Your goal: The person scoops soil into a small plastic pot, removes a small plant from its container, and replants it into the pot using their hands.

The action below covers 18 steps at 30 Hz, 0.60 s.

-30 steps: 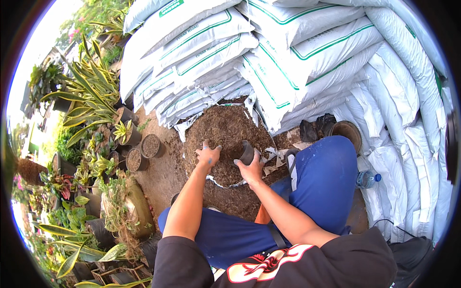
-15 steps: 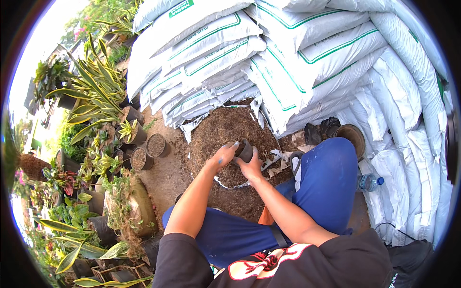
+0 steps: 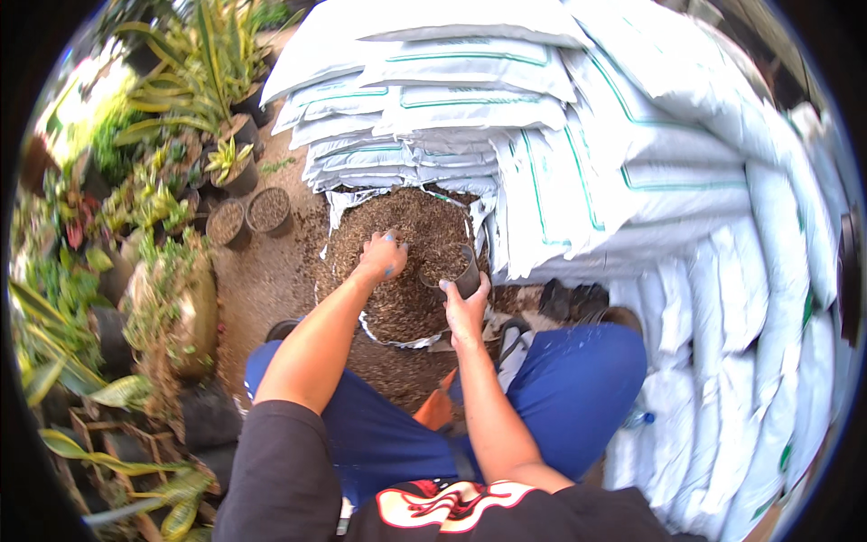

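Note:
An opened white sack (image 3: 336,217) holds a heap of loose brown potting soil (image 3: 366,303) in front of me. My right hand (image 3: 465,309) grips a small black plant pot (image 3: 469,274) from its near side, thumb and fingers around the wall. The pot leans at the right part of the heap, its mouth toward the soil, and brown soil shows at the mouth. To its left, my left hand (image 3: 386,256) is palm down on the heap, apart from the pot. Its fingers are bent and spread, with the tips partly hidden against the soil.
Stacked white sacks (image 3: 479,68) rise behind and along the right. Two soil-filled pots (image 3: 270,212) stand left of the heap, beside many potted plants (image 3: 194,81). Black plastic (image 3: 569,300) lies near my right knee, and a clear bottle (image 3: 639,417) is by the sacks.
My left hand has let go of the pot and moved left onto the soil. My right hand now holds the pot alone, lower and tilted at the heap. The view has shifted.

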{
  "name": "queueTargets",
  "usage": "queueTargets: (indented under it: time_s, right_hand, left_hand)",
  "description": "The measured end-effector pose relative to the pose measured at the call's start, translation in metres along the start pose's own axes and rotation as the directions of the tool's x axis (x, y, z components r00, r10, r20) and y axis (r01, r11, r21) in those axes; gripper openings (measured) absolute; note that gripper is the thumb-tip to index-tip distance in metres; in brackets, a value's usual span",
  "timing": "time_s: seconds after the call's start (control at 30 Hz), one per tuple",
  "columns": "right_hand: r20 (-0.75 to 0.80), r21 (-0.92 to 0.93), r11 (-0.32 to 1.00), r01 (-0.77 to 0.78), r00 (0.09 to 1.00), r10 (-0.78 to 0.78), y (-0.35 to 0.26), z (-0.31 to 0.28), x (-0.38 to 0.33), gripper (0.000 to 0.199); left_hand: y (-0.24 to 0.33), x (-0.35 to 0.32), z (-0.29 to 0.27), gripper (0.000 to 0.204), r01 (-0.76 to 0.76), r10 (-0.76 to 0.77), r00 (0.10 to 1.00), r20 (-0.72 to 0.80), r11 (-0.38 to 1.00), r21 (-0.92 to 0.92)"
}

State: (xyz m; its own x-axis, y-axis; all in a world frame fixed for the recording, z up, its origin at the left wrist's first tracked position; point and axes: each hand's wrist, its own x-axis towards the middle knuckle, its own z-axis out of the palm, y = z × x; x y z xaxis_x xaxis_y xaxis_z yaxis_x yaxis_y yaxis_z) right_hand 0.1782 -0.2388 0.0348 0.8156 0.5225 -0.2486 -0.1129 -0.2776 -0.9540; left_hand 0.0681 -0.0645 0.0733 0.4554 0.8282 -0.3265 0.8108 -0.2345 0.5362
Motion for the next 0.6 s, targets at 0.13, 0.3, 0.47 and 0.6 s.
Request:
queueTargets:
  time_s: [0.13, 0.3, 0.47, 0.6]
  right_hand:
    - [-0.051, -0.263, 0.957, 0.122, 0.989, -0.141, -0.005, -0.004, -0.003, 0.101]
    - [-0.037, -0.353, 0.929, 0.108, 0.991, -0.129, 0.012, 0.001, 0.001, 0.103]
    - [0.090, -0.293, 0.941, 0.171, 0.984, -0.151, 0.014, 0.020, -0.007, 0.105]
    - [0.099, -0.211, 0.964, 0.160, 0.985, -0.142, 0.008, 0.019, 0.002, 0.105]
  left_hand:
    - [-0.025, 0.007, 0.013, 0.059, 0.069, -0.070, 0.997, 0.045, 0.997, 0.025]
    - [-0.002, 0.008, 0.016, 0.064, 0.004, -0.026, 0.971, 0.240, 0.996, 0.090]
    - [-0.016, 0.005, 0.016, 0.062, -0.153, 0.142, 0.958, 0.248, 0.988, 0.023]
    - [-0.003, -0.005, 0.004, 0.056, -0.209, 0.242, 0.933, 0.265, 0.967, -0.146]
